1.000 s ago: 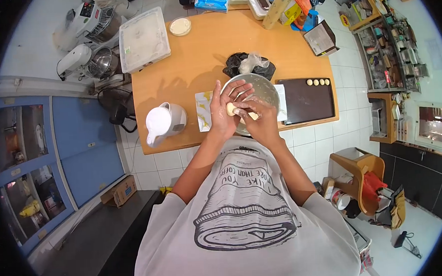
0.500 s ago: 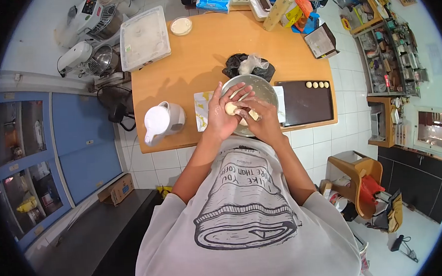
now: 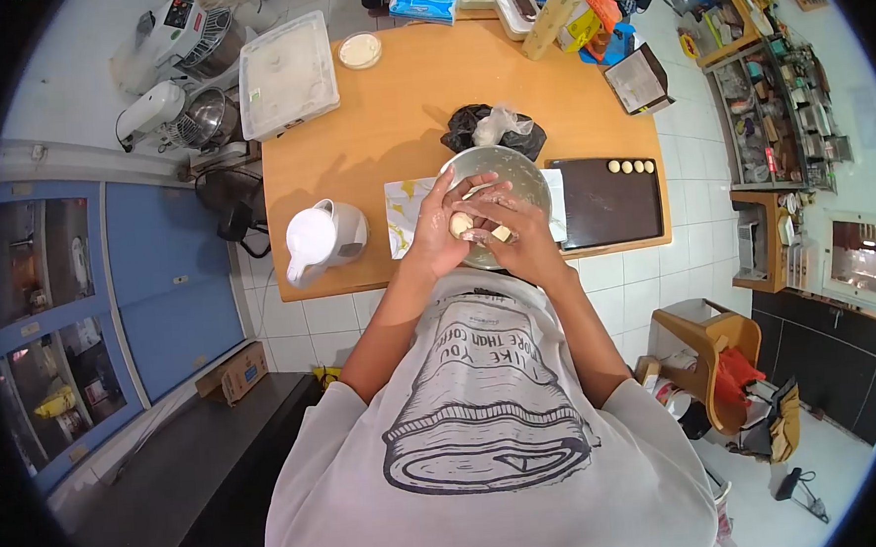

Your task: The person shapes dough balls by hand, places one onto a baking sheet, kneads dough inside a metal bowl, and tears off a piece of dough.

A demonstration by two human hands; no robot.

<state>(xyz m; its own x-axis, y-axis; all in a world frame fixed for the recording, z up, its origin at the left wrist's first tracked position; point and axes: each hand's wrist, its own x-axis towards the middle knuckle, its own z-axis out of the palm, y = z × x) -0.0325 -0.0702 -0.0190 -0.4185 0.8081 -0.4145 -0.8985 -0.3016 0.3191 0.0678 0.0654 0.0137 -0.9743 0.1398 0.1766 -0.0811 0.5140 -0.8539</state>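
A small pale dough ball (image 3: pixel 461 224) lies in my left hand (image 3: pixel 438 236), whose fingers curl round it. My right hand (image 3: pixel 520 234) meets it from the right, fingertips at the ball, with another pale dough piece (image 3: pixel 500 233) held at its fingers. Both hands are over a metal bowl (image 3: pixel 527 175), which stands on a white and yellow patterned sheet (image 3: pixel 402 216). Right of the bowl, a dark baking tray (image 3: pixel 608 205) bears several pale balls (image 3: pixel 627 167) in a row at its far right corner.
On the wooden table (image 3: pixel 390 108) stand a white jug (image 3: pixel 319 242) at the left, a lidded plastic box (image 3: pixel 289 75), a small round tub (image 3: pixel 360 50), black and clear bags (image 3: pixel 495 130) behind the bowl, a film roll (image 3: pixel 551 18) and an open box (image 3: pixel 638 80).
The fingers of my left hand have curled in more around the dough ball, and my right fingers have shifted over it. The tray and bowl stay in place.
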